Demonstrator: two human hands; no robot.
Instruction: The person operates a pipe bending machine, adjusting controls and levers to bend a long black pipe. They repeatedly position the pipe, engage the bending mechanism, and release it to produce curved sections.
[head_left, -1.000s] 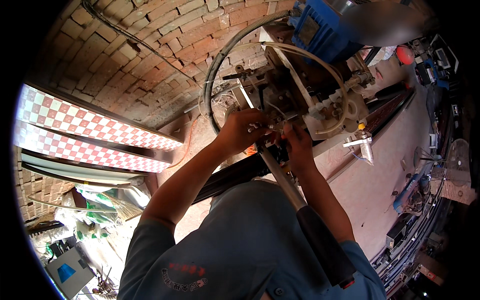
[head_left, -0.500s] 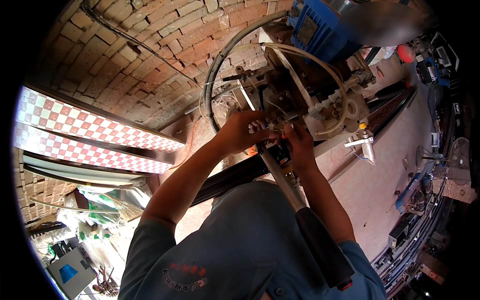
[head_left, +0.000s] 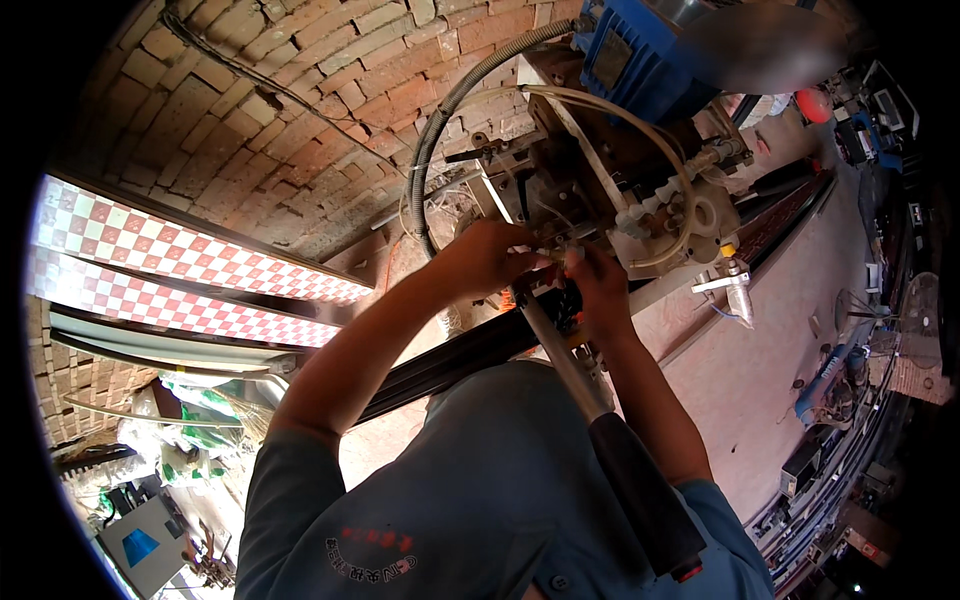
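While a brick wall [head_left: 320, 110] rises behind, a machine [head_left: 640, 160] with a blue motor [head_left: 648, 75] stands ahead. A metal rod [head_left: 565, 360] with a black handle [head_left: 645, 490] slants below it. The left hand [head_left: 482, 262] and right hand [head_left: 600, 290] nearly meet at the machine's near side, each grip pinched nearly closed on a small pale part [head_left: 552, 256] between them, its exact shape unclear.
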